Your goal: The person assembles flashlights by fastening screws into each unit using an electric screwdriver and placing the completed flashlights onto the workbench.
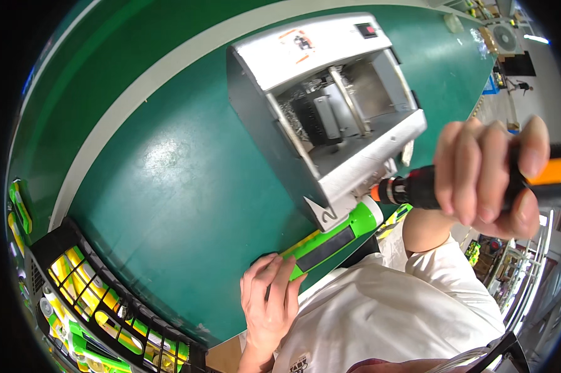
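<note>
My right hand (pixel 479 177) is wrapped round a black power screwdriver with an orange band (pixel 417 186), held level. Its tip points left, at the front outlet of a silver screw feeder (pixel 373 152); whether it touches is hidden by blur. Just below that outlet lies a green, tube-shaped housing (pixel 361 217) with a dark grey strip and a pale end, slanting along the table's near edge. My left hand (pixel 271 301) grips its lower left end, with the fingers curled over it. Metal screws and a dark block show inside the feeder's open bay.
A black mesh basket (pixel 69 233) full of green and yellow housings stands at lower left. More green pieces (pixel 20 208) lie beyond it. The green tabletop (pixel 174 180) has a pale raised strip along its far side. Shelving (pixel 529 261) stands at right.
</note>
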`<state>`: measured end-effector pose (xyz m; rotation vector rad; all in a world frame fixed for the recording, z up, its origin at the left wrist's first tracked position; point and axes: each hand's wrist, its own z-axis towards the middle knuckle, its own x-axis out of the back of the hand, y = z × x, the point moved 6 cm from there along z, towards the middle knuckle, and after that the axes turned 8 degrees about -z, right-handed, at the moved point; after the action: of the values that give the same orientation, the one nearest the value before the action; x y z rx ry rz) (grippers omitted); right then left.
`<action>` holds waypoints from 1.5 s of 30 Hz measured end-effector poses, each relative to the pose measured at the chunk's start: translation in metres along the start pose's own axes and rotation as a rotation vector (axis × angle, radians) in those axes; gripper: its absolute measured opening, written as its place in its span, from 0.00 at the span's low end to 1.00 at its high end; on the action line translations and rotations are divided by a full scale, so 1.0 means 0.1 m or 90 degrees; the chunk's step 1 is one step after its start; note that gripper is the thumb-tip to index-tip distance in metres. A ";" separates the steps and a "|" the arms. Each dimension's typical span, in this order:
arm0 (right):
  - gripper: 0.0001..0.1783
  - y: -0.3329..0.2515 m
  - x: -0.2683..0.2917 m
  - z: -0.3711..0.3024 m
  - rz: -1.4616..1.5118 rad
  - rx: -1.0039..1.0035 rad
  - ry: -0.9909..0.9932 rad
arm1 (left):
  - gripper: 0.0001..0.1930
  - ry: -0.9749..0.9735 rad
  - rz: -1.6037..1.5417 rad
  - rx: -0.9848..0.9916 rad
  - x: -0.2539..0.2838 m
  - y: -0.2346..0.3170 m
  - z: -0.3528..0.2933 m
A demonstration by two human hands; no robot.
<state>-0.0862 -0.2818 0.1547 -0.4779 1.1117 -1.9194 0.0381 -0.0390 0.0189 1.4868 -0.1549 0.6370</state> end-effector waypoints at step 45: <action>0.16 -0.03 -0.54 -0.41 -0.110 -0.049 -0.002 | 0.31 0.068 0.046 -0.085 -0.38 0.24 0.23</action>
<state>-0.0841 -0.2159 0.1396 -0.6370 1.1783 -2.0282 0.0018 -0.0735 0.0245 1.3206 -0.1660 0.7489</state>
